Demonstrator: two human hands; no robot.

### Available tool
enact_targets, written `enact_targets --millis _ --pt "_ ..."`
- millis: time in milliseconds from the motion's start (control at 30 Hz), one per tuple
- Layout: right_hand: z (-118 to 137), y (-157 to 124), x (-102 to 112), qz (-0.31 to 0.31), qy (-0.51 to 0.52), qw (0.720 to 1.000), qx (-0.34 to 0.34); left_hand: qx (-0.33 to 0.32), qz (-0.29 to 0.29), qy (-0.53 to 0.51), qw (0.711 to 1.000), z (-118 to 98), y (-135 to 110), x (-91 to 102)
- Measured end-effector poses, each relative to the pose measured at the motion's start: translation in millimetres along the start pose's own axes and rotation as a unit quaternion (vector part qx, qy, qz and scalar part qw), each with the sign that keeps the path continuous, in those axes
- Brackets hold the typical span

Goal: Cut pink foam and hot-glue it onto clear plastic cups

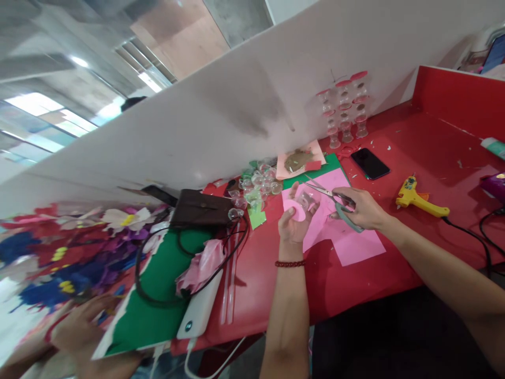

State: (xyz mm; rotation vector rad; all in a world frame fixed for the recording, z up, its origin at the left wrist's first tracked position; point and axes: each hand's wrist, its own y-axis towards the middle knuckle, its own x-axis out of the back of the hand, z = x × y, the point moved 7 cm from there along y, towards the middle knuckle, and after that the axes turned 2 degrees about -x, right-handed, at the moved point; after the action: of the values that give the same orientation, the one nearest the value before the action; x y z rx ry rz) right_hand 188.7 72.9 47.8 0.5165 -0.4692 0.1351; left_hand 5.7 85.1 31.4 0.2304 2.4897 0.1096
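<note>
My left hand [292, 230], with a beaded bracelet at the wrist, is palm up and holds a round pink paper piece [299, 208] under its thumb. A small clear plastic cup-like piece [306, 200] rests by its fingers. My right hand [366, 208] grips the grey handles of a pair of scissors [324, 190]. Their blades point left, slightly apart, just above the left fingertips. Beneath both hands lie pink paper sheets [357, 246], partly over a green sheet [334, 160].
Behind are clear plastic cups [261, 181] and stacked cup columns [346, 113] against the white partition [221, 116]. A phone [370, 162] and yellow glue gun [418, 198] lie right. A brown case [201, 207], cables and power bank [200, 305] sit left, near another person's hands [81, 323].
</note>
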Motion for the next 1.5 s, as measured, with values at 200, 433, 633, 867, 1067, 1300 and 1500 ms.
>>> enact_targets --millis 200,433,633,867,1067,1300,1500 --pt "0.4 -0.3 0.8 -0.011 -0.004 1.000 0.007 0.009 0.012 0.009 1.000 3.9 -1.2 -4.1" --pt "1.0 -1.4 -0.4 -0.003 -0.044 0.999 0.011 0.006 0.014 0.009 1.000 2.4 -1.0 -3.7" --pt "-0.3 -3.0 -4.5 0.015 -0.071 0.997 0.002 -0.004 -0.010 0.016 1.000 0.2 -0.7 1.8" --pt "1.4 -0.3 -1.5 0.009 -0.033 0.999 0.007 0.003 0.018 0.016 1.000 3.8 -1.6 -1.5" --pt "4.2 1.1 0.8 0.004 -0.015 0.999 0.034 0.003 0.016 0.028 0.999 2.8 -2.3 -4.6" --pt "3.8 0.7 2.3 0.001 0.009 1.000 0.017 0.001 0.013 0.015 1.000 0.8 -2.3 -3.5" --pt "3.7 1.7 4.9 0.004 -0.004 1.000 0.019 -0.003 0.002 0.032 0.999 -2.2 -2.5 -0.3"
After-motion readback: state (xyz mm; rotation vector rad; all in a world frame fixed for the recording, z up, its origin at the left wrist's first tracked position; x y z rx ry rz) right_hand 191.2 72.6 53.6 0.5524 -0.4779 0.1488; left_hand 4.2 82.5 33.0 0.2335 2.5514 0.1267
